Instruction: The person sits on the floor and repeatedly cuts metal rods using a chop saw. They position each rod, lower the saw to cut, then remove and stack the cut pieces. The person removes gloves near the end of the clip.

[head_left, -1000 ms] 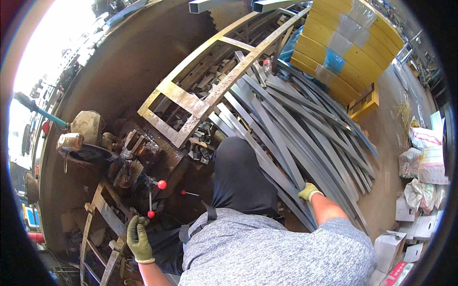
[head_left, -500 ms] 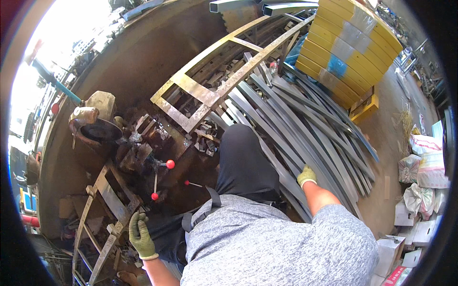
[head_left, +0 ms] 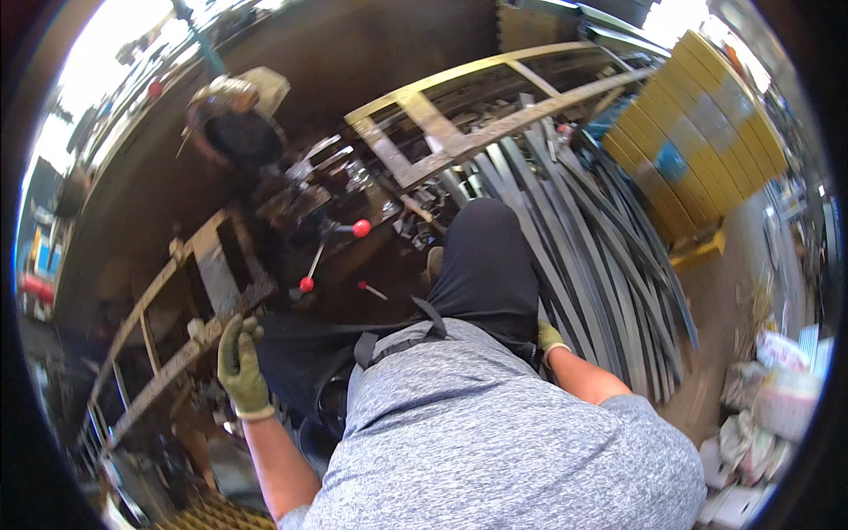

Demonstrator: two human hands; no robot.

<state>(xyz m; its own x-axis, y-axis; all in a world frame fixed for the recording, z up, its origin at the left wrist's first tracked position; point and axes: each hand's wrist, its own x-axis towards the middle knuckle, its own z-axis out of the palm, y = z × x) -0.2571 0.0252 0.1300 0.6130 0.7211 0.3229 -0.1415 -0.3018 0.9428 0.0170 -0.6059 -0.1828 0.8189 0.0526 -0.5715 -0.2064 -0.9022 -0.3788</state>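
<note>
My left hand (head_left: 240, 367), in a green work glove, is raised beside my thigh. Its fingers are loosely bent and apart, with nothing visible in them, just right of a rusty metal frame (head_left: 185, 358). My right hand (head_left: 549, 338), gloved the same way, is down at my right thigh, close to a pile of long grey metal tubes (head_left: 583, 265). Its fingers are mostly hidden, so whether it touches a tube cannot be made out. In front of me is a dark machine with a spoked handle ending in red knobs (head_left: 361, 228).
A long rusty ladder-like frame (head_left: 442, 161) lies ahead, over small metal offcuts. Stacked yellow panels (head_left: 698, 141) stand at the far right. White sacks (head_left: 786, 402) sit at the right edge. A round dark motor-like part (head_left: 238, 132) rises at the far left.
My view has swung, shifting the scene up and right. My right hand has moved from over the tubes in toward my thigh. The left hand stays raised by the rusty frame.
</note>
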